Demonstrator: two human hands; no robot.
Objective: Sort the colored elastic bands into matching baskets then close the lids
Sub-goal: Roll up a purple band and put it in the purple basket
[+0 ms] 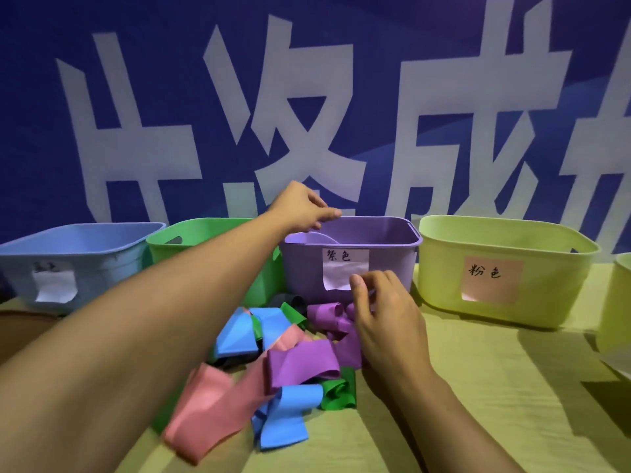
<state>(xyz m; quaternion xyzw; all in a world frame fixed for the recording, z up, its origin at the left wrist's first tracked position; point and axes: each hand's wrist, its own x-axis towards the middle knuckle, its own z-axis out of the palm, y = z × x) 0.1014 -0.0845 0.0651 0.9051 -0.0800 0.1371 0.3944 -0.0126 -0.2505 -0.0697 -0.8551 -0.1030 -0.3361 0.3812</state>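
A pile of elastic bands lies on the table in front of the baskets: pink bands (211,414), blue bands (239,336), green bands (338,390) and purple bands (300,363). My left hand (302,206) hovers over the back left rim of the purple basket (386,264), fingers loosely apart and nothing visible in them. A pale purple piece (309,238) lies inside that basket. My right hand (386,322) presses down on the right side of the pile, fingers curled around a purple band (327,315).
A blue basket (68,240) and a green basket (191,230) stand left of the purple one. A yellow-green basket (495,240) with a pink label stands to the right, and another basket (619,302) sits at the right edge. None has a lid on. A blue banner hangs behind.
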